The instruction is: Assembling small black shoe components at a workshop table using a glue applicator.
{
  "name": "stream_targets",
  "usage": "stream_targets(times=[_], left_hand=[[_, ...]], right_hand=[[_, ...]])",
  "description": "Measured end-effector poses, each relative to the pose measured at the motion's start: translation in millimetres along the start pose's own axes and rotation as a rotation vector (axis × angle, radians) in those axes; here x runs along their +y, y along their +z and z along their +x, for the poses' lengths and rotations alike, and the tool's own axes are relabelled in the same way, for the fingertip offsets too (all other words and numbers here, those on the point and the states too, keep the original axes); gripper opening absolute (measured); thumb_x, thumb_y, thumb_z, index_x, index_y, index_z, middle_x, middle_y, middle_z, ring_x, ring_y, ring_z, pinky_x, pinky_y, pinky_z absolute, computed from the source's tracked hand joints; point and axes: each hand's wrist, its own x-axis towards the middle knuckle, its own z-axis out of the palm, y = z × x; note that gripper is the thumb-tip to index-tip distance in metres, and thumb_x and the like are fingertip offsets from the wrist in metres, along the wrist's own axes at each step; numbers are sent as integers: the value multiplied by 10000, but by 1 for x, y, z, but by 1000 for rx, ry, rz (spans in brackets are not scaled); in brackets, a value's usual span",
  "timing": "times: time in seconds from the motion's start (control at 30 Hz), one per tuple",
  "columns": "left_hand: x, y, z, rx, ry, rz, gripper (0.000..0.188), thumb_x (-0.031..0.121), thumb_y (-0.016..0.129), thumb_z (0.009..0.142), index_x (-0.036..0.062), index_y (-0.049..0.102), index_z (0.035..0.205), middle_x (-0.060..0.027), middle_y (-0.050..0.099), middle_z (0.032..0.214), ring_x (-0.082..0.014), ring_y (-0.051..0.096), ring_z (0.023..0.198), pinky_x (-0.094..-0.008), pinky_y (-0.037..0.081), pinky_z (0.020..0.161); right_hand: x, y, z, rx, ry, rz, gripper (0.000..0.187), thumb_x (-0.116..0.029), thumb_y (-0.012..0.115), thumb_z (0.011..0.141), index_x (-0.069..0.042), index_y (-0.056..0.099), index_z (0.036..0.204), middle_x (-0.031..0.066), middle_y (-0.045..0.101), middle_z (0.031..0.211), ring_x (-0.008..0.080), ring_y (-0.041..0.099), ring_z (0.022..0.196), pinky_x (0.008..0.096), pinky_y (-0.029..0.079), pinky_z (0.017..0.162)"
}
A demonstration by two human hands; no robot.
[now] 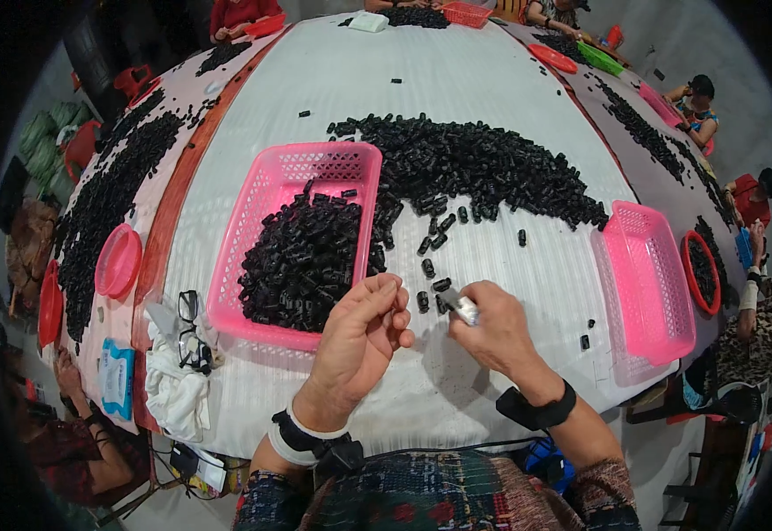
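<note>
My left hand [361,332] is closed beside the near right corner of a pink basket [222,274], thumb pressed toward the curled fingers. Whatever it may pinch is too small or hidden to make out. My right hand [499,332] grips a small silvery tool [466,311], its thin end pointing toward the left hand. Just beyond the hands, a few small black cylindrical pieces [441,285] lie loose on the white cover. Many more of them [302,265] are heaped inside the pink basket. A long pile of the same pieces [483,159] curves behind it to the right.
On the right stands another pink basket [656,283]. At the left lie eyeglasses [194,350], a white cloth [176,389] and a blue packet [117,379]. Other people sit around the table with similar black heaps [116,208], red bowls and trays.
</note>
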Motion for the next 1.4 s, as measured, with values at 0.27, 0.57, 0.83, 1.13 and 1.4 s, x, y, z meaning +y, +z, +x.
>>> stream_targets(times=[0.27,0.57,0.83,1.13,1.4], left_hand=[[-35,-2,7,-144,-140,198,230,97,574,832,13,502,1034,-62,580,919,-134,582,798,-270,488,650],[-34,4,4,-86,-126,165,170,150,537,863,3,576,940,-65,613,800,-116,575,686,-240,467,591],[-43,1,1,-117,-133,155,160,130,538,861,-8,591,920,-63,612,769,-116,576,688,-223,459,609],[-44,2,0,-88,-169,84,183,130,524,871,-29,587,935,-79,607,794,-119,580,711,-240,482,658],[-43,1,-2,-81,-225,97,214,148,507,881,-39,576,961,-85,603,791,-125,570,717,-237,480,666]], right_hand=[[-35,-31,-17,193,-155,177,270,-87,656,612,-21,525,839,100,522,755,246,560,608,325,447,517],[-30,-19,-26,303,-245,228,481,-28,740,521,-7,548,961,87,521,772,219,560,604,293,442,491],[-26,-13,-30,526,-477,7,369,-20,678,574,65,592,923,84,512,662,190,509,532,286,391,423],[-21,-6,-33,533,-487,55,358,-1,704,572,39,598,911,64,504,630,177,478,500,271,358,408],[-16,-2,-35,517,-492,91,332,-3,712,602,28,585,908,70,522,644,177,493,510,264,371,415]])
